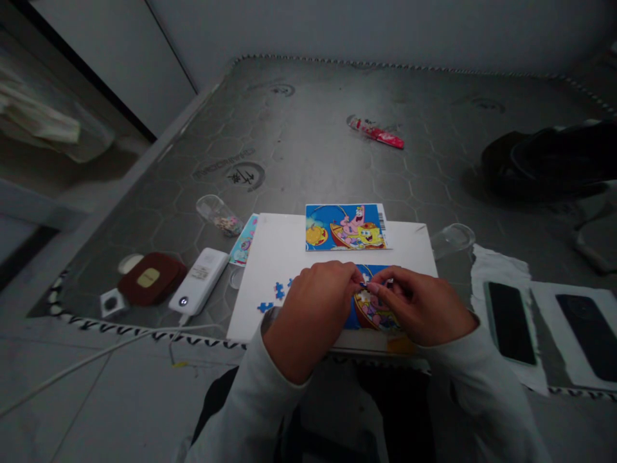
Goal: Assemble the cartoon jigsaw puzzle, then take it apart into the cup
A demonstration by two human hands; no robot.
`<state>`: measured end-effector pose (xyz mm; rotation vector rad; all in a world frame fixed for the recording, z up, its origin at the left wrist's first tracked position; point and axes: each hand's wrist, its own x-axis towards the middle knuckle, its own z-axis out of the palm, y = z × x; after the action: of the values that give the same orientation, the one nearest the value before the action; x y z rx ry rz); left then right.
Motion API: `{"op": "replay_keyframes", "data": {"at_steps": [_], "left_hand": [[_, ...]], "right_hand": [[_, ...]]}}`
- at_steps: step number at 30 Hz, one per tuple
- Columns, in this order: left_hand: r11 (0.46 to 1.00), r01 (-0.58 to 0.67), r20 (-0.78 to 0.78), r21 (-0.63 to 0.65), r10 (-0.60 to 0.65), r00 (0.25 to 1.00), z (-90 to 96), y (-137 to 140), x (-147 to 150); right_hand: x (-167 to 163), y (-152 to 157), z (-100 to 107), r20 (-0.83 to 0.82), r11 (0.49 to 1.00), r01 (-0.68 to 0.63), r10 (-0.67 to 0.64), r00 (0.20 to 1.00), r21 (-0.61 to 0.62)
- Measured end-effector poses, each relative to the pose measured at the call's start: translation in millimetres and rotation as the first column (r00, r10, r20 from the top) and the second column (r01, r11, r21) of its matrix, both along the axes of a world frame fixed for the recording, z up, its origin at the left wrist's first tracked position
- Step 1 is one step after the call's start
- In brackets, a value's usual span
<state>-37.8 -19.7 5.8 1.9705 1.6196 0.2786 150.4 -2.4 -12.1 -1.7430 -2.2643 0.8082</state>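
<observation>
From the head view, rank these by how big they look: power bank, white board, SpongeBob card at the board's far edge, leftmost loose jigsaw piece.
1. White board, partly covered
2. SpongeBob card
3. Power bank
4. Leftmost loose jigsaw piece

In dim light, a pale wall (385, 29) stands behind a grey hexagon-patterned mat (308, 154), with tiled floor (116, 411) lower left.

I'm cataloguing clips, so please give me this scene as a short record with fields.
left hand: fingertips over the jigsaw
right hand: fingertips close against the left's; anything pinched is too small to identify
jigsaw: on the white board, partly covered by the hands
loose pieces: blue, on the board's left part
picture card: beyond the jigsaw
left of board: brown case
right of board: phone
</observation>
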Motion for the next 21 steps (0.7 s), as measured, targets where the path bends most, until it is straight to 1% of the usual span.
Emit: {"op": "replay_keyframes", "data": {"at_steps": [5,8,11,13,17,21], "left_hand": [[1.0,-0.01,0.067,0.011,0.01,0.998,-2.1,2.6,1.5],[1.0,-0.027,0.111,0.011,0.025,0.993,-2.6,3.2,1.6],[0.999,-0.042,0.116,0.012,0.041,0.992,-2.4,3.0,2.2],[0.999,-0.046,0.113,0.013,0.044,0.993,-2.2,3.2,2.5],[0.998,-0.055,0.13,0.017,0.053,0.99,-2.0,3.4,2.0],[0.998,-0.066,0.099,0.009,0.064,0.993,-0.3,1.9,-0.1]], "right_hand": [[2.4,0.0,0.4,0.054,0.999,-0.028,0.03,0.998,-0.036],[2.1,-0.1,1.5,0.048,0.996,-0.042,0.046,0.998,-0.082],[-0.2,-0.8,3.2,0.036,0.992,-0.04,0.045,0.998,-0.123],[-1.2,-1.2,4.0,0.031,0.992,-0.035,0.039,0.999,-0.124],[2.1,-0.8,3.7,0.014,0.988,-0.08,0.083,0.996,-0.131],[6.7,0.7,1.9,0.019,0.992,-0.079,0.081,0.997,-0.094]]}}
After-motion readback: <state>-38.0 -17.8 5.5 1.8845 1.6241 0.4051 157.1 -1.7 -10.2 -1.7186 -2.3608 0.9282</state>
